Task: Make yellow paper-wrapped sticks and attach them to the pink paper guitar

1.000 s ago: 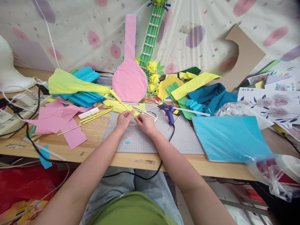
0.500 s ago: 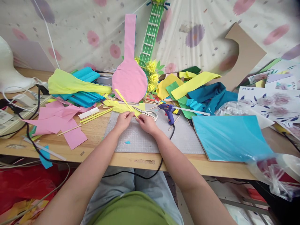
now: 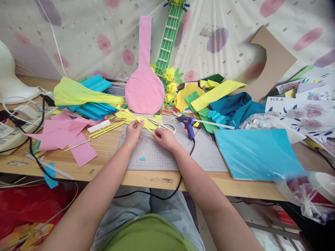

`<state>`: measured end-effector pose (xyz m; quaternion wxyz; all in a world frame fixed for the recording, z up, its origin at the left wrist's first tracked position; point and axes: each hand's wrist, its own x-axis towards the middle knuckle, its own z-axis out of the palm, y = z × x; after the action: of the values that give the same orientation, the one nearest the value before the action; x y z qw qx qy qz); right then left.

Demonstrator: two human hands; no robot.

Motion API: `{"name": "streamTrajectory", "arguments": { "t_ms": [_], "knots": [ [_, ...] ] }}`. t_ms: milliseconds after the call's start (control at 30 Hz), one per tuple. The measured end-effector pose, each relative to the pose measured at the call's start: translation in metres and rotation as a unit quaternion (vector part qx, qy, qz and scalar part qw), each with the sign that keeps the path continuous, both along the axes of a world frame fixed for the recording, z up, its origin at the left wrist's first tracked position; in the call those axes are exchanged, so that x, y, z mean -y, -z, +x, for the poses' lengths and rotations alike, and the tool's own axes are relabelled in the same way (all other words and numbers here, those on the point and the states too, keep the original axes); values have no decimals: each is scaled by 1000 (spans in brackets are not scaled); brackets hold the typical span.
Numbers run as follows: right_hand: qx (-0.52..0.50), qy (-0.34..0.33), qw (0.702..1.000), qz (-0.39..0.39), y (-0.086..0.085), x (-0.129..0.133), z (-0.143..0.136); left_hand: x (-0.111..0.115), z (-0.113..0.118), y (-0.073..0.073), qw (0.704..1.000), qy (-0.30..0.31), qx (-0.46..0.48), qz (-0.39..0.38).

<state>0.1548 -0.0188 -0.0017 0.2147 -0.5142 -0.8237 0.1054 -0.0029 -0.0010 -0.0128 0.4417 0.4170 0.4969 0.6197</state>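
A thin yellow strip [image 3: 146, 128] slants between my hands over the grey cutting mat [image 3: 162, 157]. My left hand [image 3: 134, 133] pinches it near its middle, and my right hand [image 3: 164, 137] grips its lower right end. Scissors [image 3: 163, 126] lie just behind my right hand, beside a piece of yellow paper [image 3: 143, 120]. To the right rests a purple glue gun [image 3: 187, 124] with a white stick in it. Several yellow sticks [image 3: 108, 129] lie left of the mat. Behind my hands stands a pink banjo-shaped piece [image 3: 145, 90].
Pink paper [image 3: 65, 130] and blue crepe paper [image 3: 91, 108] lie left. A blue sheet [image 3: 259, 151] covers the right front. A green neck with white strings [image 3: 169, 38] leans at the back. The glue gun's black cord [image 3: 180, 181] hangs over the table edge.
My left hand has slid up and left along the yellow strip, away from my right hand. The strip has shifted slightly down and left.
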Motion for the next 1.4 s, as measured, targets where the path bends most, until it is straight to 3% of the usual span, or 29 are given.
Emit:
{"name": "streamTrajectory", "arguments": {
  "t_ms": [133,267,400,567,833,933,1100,1400],
  "knots": [
    [-5,0,1000,-18,-3,2,1,3,4,-1,999,45,30,5],
    [-49,-2,999,12,-3,2,-1,6,8,-1,995,92,47,-15],
    [-25,6,999,31,-1,3,-6,8,12,-2,989,133,63,-32],
    [16,4,999,39,-1,3,-7,5,7,-2,995,84,46,-19],
    [17,-38,999,13,-5,2,0,3,-4,-5,990,126,50,-33],
    [14,-49,999,-6,-5,3,0,3,-5,-6,992,115,38,-29],
    [-39,-23,999,-9,-2,2,-4,1,-3,0,995,90,7,-31],
    [-14,-13,1000,-13,-2,1,-1,5,-3,-6,995,84,22,-43]
  ]
}}
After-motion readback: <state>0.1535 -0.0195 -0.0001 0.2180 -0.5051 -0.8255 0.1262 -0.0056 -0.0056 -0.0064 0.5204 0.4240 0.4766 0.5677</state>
